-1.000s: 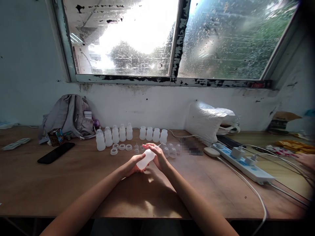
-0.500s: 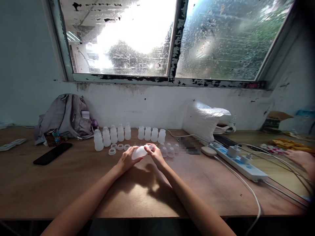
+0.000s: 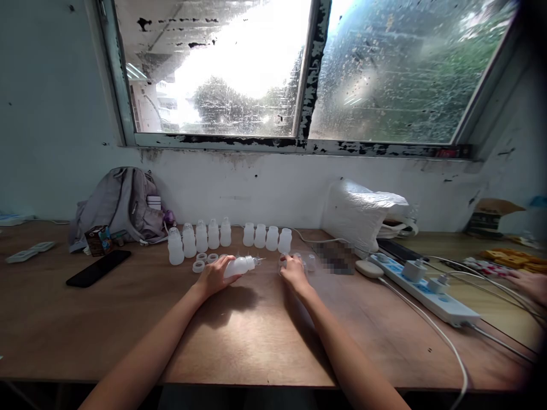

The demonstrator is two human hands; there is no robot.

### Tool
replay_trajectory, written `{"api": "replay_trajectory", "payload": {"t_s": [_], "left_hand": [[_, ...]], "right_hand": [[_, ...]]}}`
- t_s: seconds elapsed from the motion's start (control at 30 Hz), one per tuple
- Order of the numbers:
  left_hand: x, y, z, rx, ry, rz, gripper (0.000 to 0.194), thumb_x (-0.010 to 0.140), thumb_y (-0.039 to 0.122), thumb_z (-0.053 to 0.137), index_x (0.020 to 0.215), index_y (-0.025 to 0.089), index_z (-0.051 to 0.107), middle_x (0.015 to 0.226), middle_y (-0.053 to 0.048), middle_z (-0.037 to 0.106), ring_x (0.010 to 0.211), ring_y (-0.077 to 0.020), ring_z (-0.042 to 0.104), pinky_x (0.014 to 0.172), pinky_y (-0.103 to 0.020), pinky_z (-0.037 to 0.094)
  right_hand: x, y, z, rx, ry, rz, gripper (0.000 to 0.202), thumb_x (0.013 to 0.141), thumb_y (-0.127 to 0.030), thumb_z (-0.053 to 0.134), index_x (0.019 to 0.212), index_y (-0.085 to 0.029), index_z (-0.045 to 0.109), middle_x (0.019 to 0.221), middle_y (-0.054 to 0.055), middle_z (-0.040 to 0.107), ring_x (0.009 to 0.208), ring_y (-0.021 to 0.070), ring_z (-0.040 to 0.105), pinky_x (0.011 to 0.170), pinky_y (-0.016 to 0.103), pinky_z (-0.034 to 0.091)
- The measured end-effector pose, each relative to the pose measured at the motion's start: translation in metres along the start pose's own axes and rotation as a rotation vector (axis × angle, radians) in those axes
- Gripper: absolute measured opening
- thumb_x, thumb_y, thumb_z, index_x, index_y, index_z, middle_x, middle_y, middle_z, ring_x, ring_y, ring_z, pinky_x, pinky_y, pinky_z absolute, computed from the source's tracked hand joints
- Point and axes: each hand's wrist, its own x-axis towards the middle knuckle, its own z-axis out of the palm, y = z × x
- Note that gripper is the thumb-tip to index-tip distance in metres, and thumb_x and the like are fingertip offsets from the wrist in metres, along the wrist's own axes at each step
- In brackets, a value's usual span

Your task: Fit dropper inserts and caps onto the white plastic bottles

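Note:
My left hand (image 3: 215, 275) grips a small white plastic bottle (image 3: 239, 265), held on its side with its nozzle tip pointing right. My right hand (image 3: 293, 270) rests on the wooden table (image 3: 256, 336) among some clear plastic caps (image 3: 308, 262), fingers touching them. I cannot tell if it holds one. Behind stand two rows of white bottles: capped ones (image 3: 199, 238) at the left, open ones (image 3: 267, 237) at the right. Several white rings (image 3: 205, 261) lie in front of the left row.
A grey backpack (image 3: 122, 206) and a small carton (image 3: 98, 240) sit at back left, with a black phone (image 3: 98, 267) in front. A white plastic bag (image 3: 363, 212), a power strip (image 3: 423, 288) with cables, and another person's hand (image 3: 530, 282) are at the right.
My right hand let go of the bottle and moved right to the clear caps. My left hand carried the bottle forward and turned it on its side.

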Motion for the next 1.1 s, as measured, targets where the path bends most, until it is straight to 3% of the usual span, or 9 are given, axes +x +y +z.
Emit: {"api": "replay_trajectory", "payload": {"t_s": [0.17, 0.27, 0.4, 0.53, 0.73, 0.93, 1.1], "left_hand": [[0.0, 0.001, -0.003, -0.027, -0.027, -0.005, 0.044, 0.07, 0.048, 0.051, 0.105, 0.021, 0.047, 0.103, -0.006, 0.055, 0.085, -0.02, 0.055, 0.066, -0.027, 0.043], [0.0, 0.0, -0.004, -0.083, -0.064, -0.068, 0.044, 0.069, 0.047, 0.053, 0.104, 0.022, 0.047, 0.099, -0.004, 0.057, 0.079, -0.0188, 0.056, 0.065, -0.027, 0.043], [0.001, -0.002, -0.005, -0.255, -0.124, -0.132, 0.039, 0.069, 0.047, 0.053, 0.099, 0.022, 0.049, 0.093, -0.003, 0.058, 0.076, -0.0173, 0.056, 0.064, -0.028, 0.044], [0.002, -0.002, -0.005, -0.322, -0.153, -0.158, 0.038, 0.069, 0.048, 0.053, 0.095, 0.021, 0.052, 0.089, -0.002, 0.06, 0.074, -0.0163, 0.057, 0.064, -0.026, 0.044], [0.002, 0.003, -0.004, -0.33, -0.142, -0.103, 0.038, 0.068, 0.047, 0.054, 0.093, 0.019, 0.053, 0.084, -0.003, 0.06, 0.071, -0.0152, 0.056, 0.063, -0.025, 0.044], [0.002, 0.004, -0.005, -0.344, -0.138, -0.073, 0.04, 0.066, 0.047, 0.057, 0.093, 0.017, 0.054, 0.082, -0.004, 0.06, 0.069, -0.0151, 0.056, 0.062, -0.025, 0.044], [0.001, 0.007, -0.005, -0.394, -0.181, -0.021, 0.041, 0.065, 0.046, 0.059, 0.092, 0.016, 0.055, 0.084, -0.004, 0.06, 0.071, -0.0147, 0.055, 0.062, -0.024, 0.043]], "right_hand": [[0.0, -0.003, 0.0, 0.15, -0.098, -0.045, 0.026, 0.066, -0.019, 0.05, 0.088, -0.014, 0.062, 0.089, 0.011, 0.055, 0.083, 0.0195, 0.053, 0.077, 0.028, 0.038], [0.0, -0.005, -0.002, 0.297, -0.032, -0.013, 0.022, 0.065, -0.028, 0.054, 0.081, -0.014, 0.062, 0.085, 0.01, 0.056, 0.078, 0.0194, 0.054, 0.075, 0.03, 0.041], [0.0, -0.012, -0.007, 0.788, 0.079, 0.132, 0.031, 0.069, -0.044, 0.05, 0.081, -0.017, 0.056, 0.077, 0.007, 0.059, 0.065, 0.0175, 0.056, 0.059, 0.031, 0.047], [-0.005, -0.024, -0.006, 1.188, -0.007, 0.203, 0.031, 0.066, -0.046, 0.056, 0.079, -0.018, 0.054, 0.077, 0.005, 0.059, 0.055, 0.0139, 0.055, 0.052, 0.03, 0.05], [-0.019, -0.039, 0.005, 1.22, -0.194, 0.152, 0.031, 0.064, -0.046, 0.058, 0.075, -0.017, 0.055, 0.072, 0.004, 0.059, 0.053, 0.0139, 0.056, 0.052, 0.031, 0.052], [-0.027, -0.049, 0.005, 1.212, -0.217, 0.16, 0.03, 0.063, -0.045, 0.059, 0.067, -0.017, 0.048, 0.062, 0.001, 0.055, 0.049, 0.0141, 0.056, 0.049, 0.031, 0.052], [-0.037, -0.054, 0.007, 1.229, -0.352, 0.149, 0.026, 0.071, -0.044, 0.046, 0.075, -0.018, 0.048, 0.055, -0.003, 0.053, 0.037, 0.0137, 0.053, 0.033, 0.028, 0.046]]}}
